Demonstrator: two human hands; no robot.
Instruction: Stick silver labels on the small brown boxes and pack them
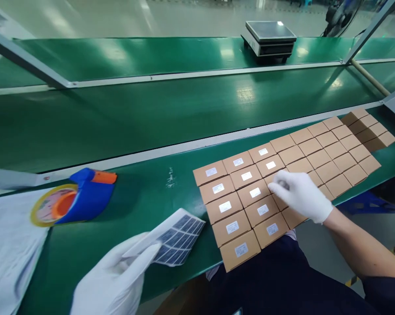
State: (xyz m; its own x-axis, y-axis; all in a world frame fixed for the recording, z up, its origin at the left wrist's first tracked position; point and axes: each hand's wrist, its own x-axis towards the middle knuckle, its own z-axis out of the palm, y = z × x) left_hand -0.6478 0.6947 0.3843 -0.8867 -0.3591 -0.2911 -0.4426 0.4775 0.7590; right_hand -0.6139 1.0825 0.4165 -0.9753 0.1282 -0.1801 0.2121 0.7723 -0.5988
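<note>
My left hand (113,273), in a white glove, pinches a folded sheet of printed labels (180,234) between thumb and fingers, above the bench. A block of small brown cardboard boxes (291,155) stands in close rows on the right. White labels (244,250) are stuck on the boxes of the two left columns and on the top ones of the third. Over that third column hovers my white-gloved right hand (298,192), its fingertips closed together. Whatever they may hold is hidden, and the hand covers the boxes beneath it.
A blue tape dispenser (94,199) with a yellow-edged roll stands at left, beside white papers (13,245). Behind the green bench (145,188) runs a green belt (171,105) with pale rails. On the far ledge sits a weighing scale (269,37). Several more boxes (369,129) stand far right.
</note>
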